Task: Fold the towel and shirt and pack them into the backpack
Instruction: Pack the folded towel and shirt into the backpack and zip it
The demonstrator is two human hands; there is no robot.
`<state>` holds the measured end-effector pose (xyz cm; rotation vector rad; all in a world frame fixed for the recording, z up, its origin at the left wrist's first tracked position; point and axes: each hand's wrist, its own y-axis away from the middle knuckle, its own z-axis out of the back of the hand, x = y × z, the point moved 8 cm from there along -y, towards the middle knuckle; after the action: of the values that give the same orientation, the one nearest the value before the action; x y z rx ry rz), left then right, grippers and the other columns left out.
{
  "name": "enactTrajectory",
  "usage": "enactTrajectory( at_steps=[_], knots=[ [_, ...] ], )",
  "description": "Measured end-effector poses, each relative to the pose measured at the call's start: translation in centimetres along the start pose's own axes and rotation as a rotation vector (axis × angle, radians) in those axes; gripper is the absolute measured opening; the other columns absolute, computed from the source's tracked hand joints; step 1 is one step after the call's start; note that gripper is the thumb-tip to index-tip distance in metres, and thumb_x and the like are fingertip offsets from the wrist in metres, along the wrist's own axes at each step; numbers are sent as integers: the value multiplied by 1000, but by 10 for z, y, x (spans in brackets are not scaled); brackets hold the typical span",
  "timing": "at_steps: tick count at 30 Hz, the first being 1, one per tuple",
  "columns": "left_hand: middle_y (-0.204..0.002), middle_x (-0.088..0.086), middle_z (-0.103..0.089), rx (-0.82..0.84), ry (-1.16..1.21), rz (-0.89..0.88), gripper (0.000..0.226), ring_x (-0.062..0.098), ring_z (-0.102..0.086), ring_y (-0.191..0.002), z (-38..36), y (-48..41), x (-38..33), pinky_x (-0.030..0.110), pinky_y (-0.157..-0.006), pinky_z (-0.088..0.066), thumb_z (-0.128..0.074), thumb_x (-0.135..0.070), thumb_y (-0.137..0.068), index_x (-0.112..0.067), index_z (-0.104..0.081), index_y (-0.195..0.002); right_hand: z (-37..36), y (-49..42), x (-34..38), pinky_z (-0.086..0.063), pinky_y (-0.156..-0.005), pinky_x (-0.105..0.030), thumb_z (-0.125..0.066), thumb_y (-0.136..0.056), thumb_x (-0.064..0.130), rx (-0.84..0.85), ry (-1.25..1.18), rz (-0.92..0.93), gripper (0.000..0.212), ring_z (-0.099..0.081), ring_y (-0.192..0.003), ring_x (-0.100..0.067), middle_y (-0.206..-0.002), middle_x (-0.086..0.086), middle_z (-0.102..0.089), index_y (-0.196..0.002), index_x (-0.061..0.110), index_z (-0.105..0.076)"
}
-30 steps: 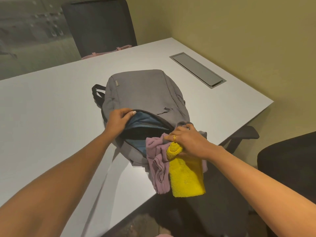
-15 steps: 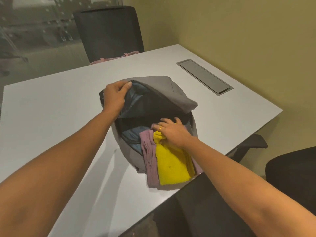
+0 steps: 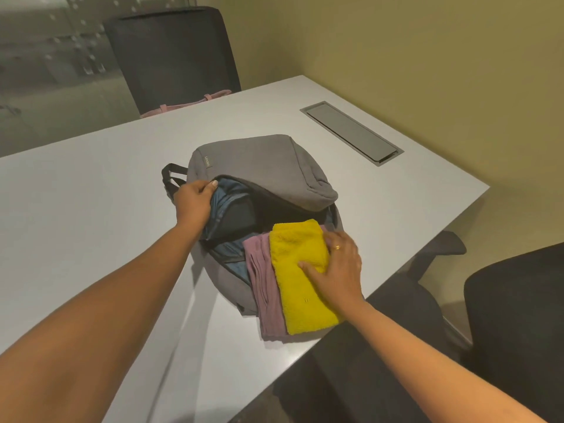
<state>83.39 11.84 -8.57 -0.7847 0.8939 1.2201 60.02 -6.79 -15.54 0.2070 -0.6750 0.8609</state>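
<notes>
A grey backpack [image 3: 262,166] lies on the white table [image 3: 91,209], its main zip open and blue lining showing. My left hand [image 3: 193,199] grips the left edge of the opening and holds it apart. A folded yellow towel [image 3: 297,282] lies on top of a folded mauve shirt [image 3: 264,288]. The far end of the stack rests at the mouth of the bag, the near end on the table near its edge. My right hand [image 3: 335,270] presses on the right side of the towel, fingers curled round the stack's edge.
A grey cable hatch [image 3: 351,132] is set into the table at the back right. A dark office chair [image 3: 174,56] with a pink strap stands behind the table. Two more dark chairs [image 3: 512,315] sit close at the right, beside the table's near edge.
My right hand slid from the front end of the stack to its right side. The stack now lies flatter and further into the opening. My left hand lowered the flap edge.
</notes>
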Motion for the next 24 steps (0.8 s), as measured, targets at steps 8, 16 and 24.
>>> enactTrajectory(
  at_steps=[8,16,24],
  knots=[
    [-110,20,-66,36,-25,20,33,34,-60,-101,-8,-1,12,28,-85,-42,-52,-25,-94,0,-65,-111,-27,-9,-25,-37,-104,-47,-70,-62,64,348,-86,-368,113,-37,-133,-30,-150,-7,-32,-147,17,-12],
    [-106,20,-67,55,-26,6,32,31,-60,-94,-7,-4,11,31,-86,-47,-52,-25,-94,0,-66,-109,-33,-13,-31,-28,-110,-53,-69,-55,71,440,61,-528,121,-26,-138,-36,-152,-13,-24,-147,15,-13],
    [-114,17,-65,87,-52,-19,30,33,-59,-106,-7,-5,8,38,-97,-46,-53,-20,-93,-2,-64,-114,-32,-11,-35,-33,-105,-51,-71,-54,71,408,53,-573,125,-29,-136,-38,-150,-17,-23,-147,16,-9]
  ],
)
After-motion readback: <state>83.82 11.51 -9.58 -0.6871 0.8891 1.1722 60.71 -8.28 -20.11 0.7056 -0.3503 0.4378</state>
